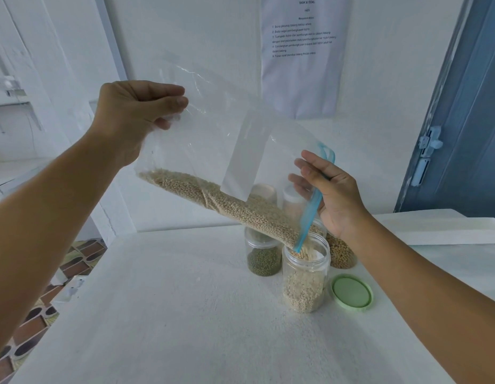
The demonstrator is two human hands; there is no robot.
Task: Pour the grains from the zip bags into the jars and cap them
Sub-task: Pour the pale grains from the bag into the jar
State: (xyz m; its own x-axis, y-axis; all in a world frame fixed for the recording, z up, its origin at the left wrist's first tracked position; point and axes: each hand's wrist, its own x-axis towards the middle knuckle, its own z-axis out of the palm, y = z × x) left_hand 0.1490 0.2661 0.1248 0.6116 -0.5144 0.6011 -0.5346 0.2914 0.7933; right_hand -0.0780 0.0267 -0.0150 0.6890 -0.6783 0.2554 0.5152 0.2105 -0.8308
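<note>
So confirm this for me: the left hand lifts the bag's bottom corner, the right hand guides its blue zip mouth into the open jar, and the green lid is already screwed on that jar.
Wrong on the lid. The head view shows the green lid lying on the table beside the open jar. The left hand does lift the bag; the right hand guides its mouth.

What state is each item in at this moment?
Zip bag: open, tilted, pouring.
Front jar: uncapped, partly filled.
Green lid: off, on table.
Green-bean jar: partly filled; cap hidden.
Left hand: pinches bag's bottom corner.
Right hand: holds bag's zip edge.
</note>
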